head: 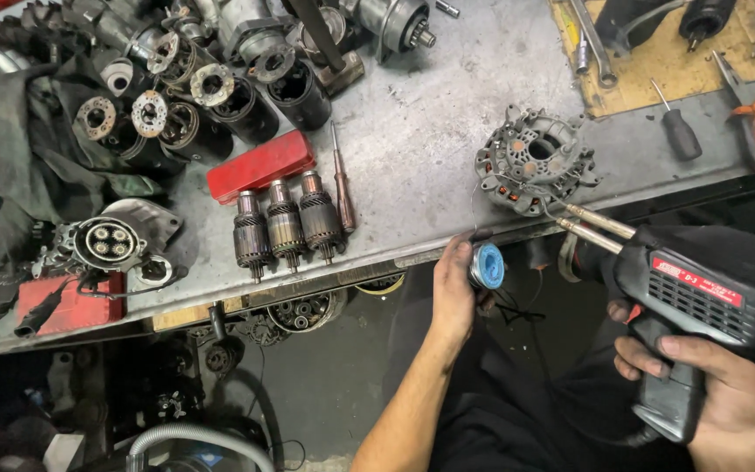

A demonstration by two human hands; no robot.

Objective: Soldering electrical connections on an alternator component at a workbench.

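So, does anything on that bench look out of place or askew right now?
Mostly workshop clutter, nothing spilled. One oddity: the round rectifier plate sits close to the bench edge. The right hand holds the soldering gun to it, while the left hand holds a solder spool off the bench.

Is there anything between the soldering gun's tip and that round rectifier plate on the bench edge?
Nothing visible does. The soldering gun in the right hand has its tip at the near rim of the rectifier plate. The left hand holds a solder spool off to the side, below the bench edge.
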